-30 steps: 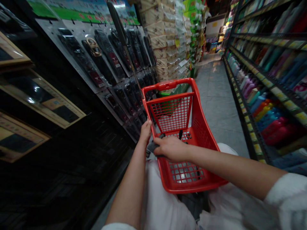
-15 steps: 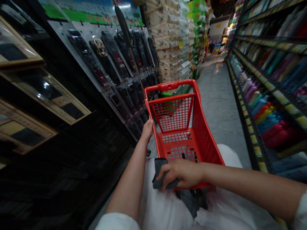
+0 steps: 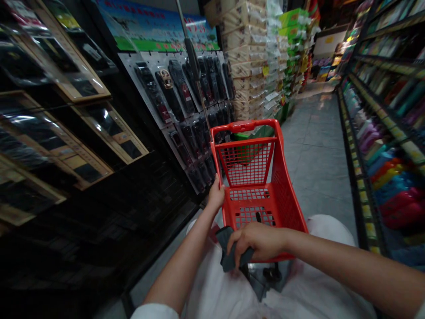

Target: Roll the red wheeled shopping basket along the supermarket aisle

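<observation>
A red plastic shopping cart (image 3: 291,195) with a grid bottom stands right in front of me, nothing lying in its basket. My left hand (image 3: 217,196) is closed around the cart's left side rim; part of its fingers is hidden behind the rim. At the near end of the cart, my right hand (image 3: 260,241) has its fingers curled over a dark grey cloth (image 3: 226,248), which is folded and bunched against the near left corner. From the cart's far left corner rises a thin metal pole with a dark grip (image 3: 191,57).
Packaged belts (image 3: 181,88) hang on a panel at the left, beside wooden-framed boxes (image 3: 114,133) on a dark wall. Stacked cartons (image 3: 247,53) stand ahead. Along the right runs a shelf (image 3: 357,177) with colourful bottles and packs. A grey tiled aisle (image 3: 312,146) leads away between them.
My view has turned left, so the cart and the shelves appear farther right. The cloth in my right hand is bent differently at the cart's near corner. My left hand still grips the side rim.
</observation>
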### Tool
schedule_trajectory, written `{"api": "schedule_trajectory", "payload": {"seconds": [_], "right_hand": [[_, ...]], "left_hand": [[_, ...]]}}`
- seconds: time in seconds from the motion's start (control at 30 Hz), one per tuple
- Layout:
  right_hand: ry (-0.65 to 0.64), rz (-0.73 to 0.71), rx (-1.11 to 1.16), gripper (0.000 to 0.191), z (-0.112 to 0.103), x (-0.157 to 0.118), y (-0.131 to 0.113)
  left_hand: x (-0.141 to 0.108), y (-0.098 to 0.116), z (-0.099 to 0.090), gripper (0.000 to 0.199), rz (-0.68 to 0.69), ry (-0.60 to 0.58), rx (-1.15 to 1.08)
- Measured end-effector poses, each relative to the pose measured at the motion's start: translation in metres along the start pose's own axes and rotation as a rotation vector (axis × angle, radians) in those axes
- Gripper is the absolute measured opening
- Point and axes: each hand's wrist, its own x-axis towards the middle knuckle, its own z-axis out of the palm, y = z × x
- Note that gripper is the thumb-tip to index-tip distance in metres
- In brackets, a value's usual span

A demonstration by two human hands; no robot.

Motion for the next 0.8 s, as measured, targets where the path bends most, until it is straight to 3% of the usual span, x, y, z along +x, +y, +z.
{"api": "schedule_trajectory", "payload": {"seconds": [0.13,0.27,0.4,0.5,0.57,0.8], "right_hand": [[0.023,-0.004,-0.052,0.031,-0.003,0.014,0.001],[0.041,0.008,-0.111,0.034,-0.003,0.027,0.003],[-0.016,0.04,-0.062,0.027,-0.008,-0.003,-0.001],[-0.033,0.114,-0.009,0.022,-0.016,-0.032,-0.006],[-0.023,0.147,-0.008,0.021,-0.019,-0.037,-0.008],[0.112,0.027,0.027,0.031,0.001,0.014,0.01]], "left_hand": [[-0.007,0.008,0.007,0.071,-0.019,0.072,0.102],[0.0,0.015,-0.007,0.068,0.02,0.038,0.158],[0.008,0.017,-0.017,0.066,0.024,0.043,0.159],[0.01,0.018,-0.014,0.065,0.018,0.048,0.151],[0.009,0.018,-0.01,0.064,0.014,0.052,0.154],[0.009,0.022,-0.01,0.064,0.0,0.041,0.243]]}}
